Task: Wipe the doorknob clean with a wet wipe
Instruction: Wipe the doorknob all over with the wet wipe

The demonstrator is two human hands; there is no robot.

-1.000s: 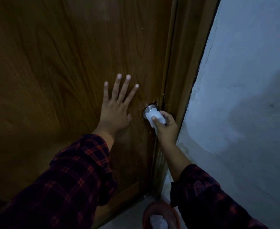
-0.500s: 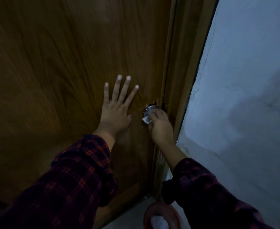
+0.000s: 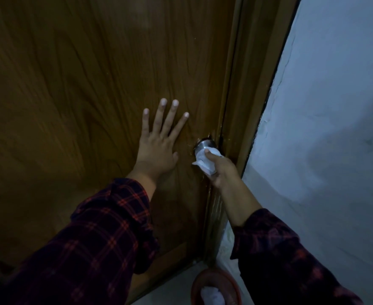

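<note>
White wet wipe [image 3: 205, 162], gripped by the right hand [image 3: 222, 170], hides most of the steel doorknob [image 3: 204, 144]; half a second ago the hand covered it. Left hand [image 3: 159, 148] stays spread flat against the door [image 3: 82, 84].

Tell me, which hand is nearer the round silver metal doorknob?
Right. The right hand presses a white wet wipe against the round silver metal doorknob; the left hand lies flat on the door beside it.

I see a brown wood-grain door [image 3: 82, 84], silver doorknob [image 3: 204, 144], white wet wipe [image 3: 205, 162]. Sleeves [image 3: 97, 234] dark plaid with red-orange lines. Wall [image 3: 335, 106] pale blue-grey. Bin [image 3: 205, 280] reddish-brown, white wad inside.
</note>
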